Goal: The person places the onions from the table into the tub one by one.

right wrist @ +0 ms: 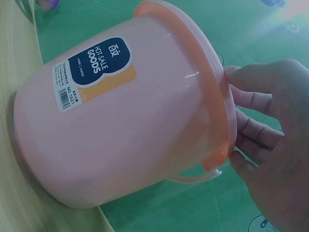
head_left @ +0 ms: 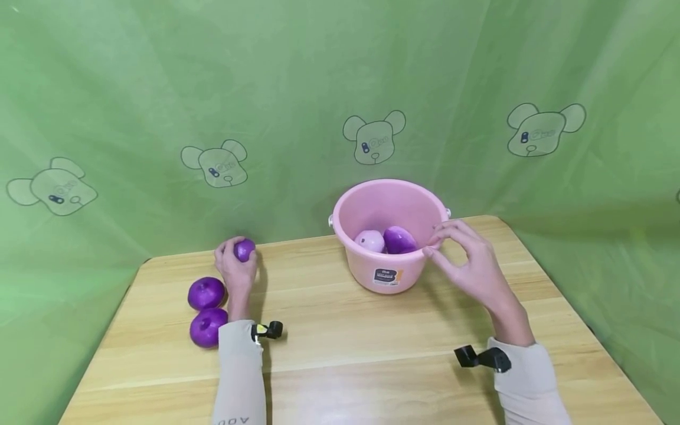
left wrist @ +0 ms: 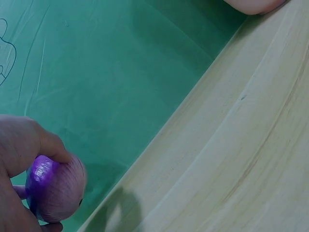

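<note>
At the table's far left edge, my left hand (head_left: pixel 237 268) grips a purple onion (head_left: pixel 244 250) between its fingers and thumb. The left wrist view shows this onion's paler, lined end (left wrist: pixel 67 188) turned away from the palm. Beside the left forearm lie two more purple onions, a farther one (head_left: pixel 206 293) and a nearer one (head_left: pixel 208 327). My right hand (head_left: pixel 473 265) pinches the rim of a pink bucket (head_left: pixel 372 268) on its right side; fingers and thumb meet the rim in the right wrist view. Inside the bucket rest a pale onion (head_left: pixel 370 241) and a purple one (head_left: pixel 399 240).
A wooden table (head_left: pixel 340 342) carries everything, and the bucket stands upright near its back edge. Green sheeting (head_left: pixel 297 106) with printed bear heads hangs behind and at both sides. The bucket's handle (right wrist: pixel 195 178) hangs against its far side.
</note>
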A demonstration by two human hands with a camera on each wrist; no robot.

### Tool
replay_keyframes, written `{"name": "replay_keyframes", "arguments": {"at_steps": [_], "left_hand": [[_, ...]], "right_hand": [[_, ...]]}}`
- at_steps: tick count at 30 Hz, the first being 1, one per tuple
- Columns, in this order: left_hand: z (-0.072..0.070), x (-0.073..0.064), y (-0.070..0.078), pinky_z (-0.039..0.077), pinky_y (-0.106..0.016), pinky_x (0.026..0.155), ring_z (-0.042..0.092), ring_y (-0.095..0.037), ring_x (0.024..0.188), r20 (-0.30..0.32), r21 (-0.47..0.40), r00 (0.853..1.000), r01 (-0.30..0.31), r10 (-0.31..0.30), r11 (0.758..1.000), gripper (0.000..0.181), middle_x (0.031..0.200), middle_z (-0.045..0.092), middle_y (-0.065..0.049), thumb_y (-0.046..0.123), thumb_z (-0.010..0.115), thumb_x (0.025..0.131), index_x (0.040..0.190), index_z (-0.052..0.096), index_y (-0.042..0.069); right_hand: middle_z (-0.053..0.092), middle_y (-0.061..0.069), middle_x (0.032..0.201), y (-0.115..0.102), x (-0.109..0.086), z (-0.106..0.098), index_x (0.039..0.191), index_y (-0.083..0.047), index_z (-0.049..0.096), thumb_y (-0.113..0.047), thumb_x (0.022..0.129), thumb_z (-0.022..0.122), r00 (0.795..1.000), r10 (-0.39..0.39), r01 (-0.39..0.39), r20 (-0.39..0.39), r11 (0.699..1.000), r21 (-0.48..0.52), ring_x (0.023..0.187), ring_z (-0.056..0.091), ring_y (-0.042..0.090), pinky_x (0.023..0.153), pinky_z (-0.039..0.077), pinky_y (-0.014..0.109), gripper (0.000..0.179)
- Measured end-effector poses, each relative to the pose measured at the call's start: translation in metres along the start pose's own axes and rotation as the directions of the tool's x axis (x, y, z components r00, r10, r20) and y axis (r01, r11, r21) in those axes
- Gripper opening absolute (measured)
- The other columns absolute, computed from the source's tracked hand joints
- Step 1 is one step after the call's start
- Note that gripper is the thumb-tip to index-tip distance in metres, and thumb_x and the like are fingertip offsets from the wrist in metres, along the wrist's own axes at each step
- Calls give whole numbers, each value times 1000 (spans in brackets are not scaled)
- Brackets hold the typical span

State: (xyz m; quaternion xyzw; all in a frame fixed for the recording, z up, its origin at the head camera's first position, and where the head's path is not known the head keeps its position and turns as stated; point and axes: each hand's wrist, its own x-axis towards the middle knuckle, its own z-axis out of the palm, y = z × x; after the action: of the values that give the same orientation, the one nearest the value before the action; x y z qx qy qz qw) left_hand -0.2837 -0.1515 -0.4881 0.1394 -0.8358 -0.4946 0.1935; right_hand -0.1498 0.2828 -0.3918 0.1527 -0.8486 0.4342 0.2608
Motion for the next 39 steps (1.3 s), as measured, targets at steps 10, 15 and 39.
{"name": "replay_keyframes", "arguments": {"at_steps": [10,15,39], "left_hand": [[-1,-3,5,41,-62,109,39,-41,134,-3,-14,1000,-25,25,1000,45,145,43,-18,0,74,84,127,65,11],[-3,-4,9,41,-63,109,40,-42,133,-5,-20,999,-41,41,999,44,146,43,-19,0,73,84,127,65,10],[-13,-8,24,37,-59,113,41,-40,135,-32,-26,997,-69,68,997,45,145,45,-17,0,76,84,127,66,11]], "right_hand": [[67,1,116,2,0,-2,95,-13,72,-1,84,82,1000,3,-3,2,1000,-15,118,57,18,112,41,58,19],[67,2,116,1,0,-3,96,-12,73,0,82,83,1000,-4,4,-6,1000,-5,117,58,22,111,41,59,21],[67,3,118,2,0,0,96,-13,73,-2,83,83,1000,14,-14,4,1000,-7,120,58,23,113,40,59,19]]}}
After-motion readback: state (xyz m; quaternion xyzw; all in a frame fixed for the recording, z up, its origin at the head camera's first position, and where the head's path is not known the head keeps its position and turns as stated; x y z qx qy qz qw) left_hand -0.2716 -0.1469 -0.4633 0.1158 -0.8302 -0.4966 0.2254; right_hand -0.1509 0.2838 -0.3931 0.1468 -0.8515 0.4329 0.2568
